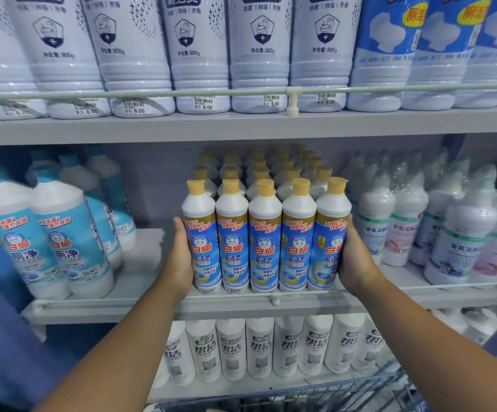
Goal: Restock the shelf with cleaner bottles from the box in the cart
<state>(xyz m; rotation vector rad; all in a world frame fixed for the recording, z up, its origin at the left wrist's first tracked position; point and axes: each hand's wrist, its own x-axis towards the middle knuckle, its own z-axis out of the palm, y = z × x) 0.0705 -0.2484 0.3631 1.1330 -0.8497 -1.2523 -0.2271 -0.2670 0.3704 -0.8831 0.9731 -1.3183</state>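
Middle shelf (152, 307), far left: teal-capped bottles (54, 242) with blue-white labels, leaning a bit in the wide-angle view, then a bare gap of shelf. Left hand (180, 257) is open, palm flat against the side of the leftmost cleaner bottle, fingers straight and pointing into the shelf. Front row of cleaner bottles (265, 239): five upright, tan caps, white shoulders, blue labels with a cat face, packed side by side at the shelf lip; more tan-capped rows stand behind them, going back deep. Right hand (353, 257) is open too, palm pressed on the rightmost bottle of the row, so the row is squeezed between both palms. Right of that: white bottles in clear wrap (419, 221), pale green and pink labels. Upper shelf: big white bottles (199, 55) with 6.00 price tags. Lower shelf: white bottles with grey labels (259, 346). Bottom right: wire cart edge (360, 394); box not visible.
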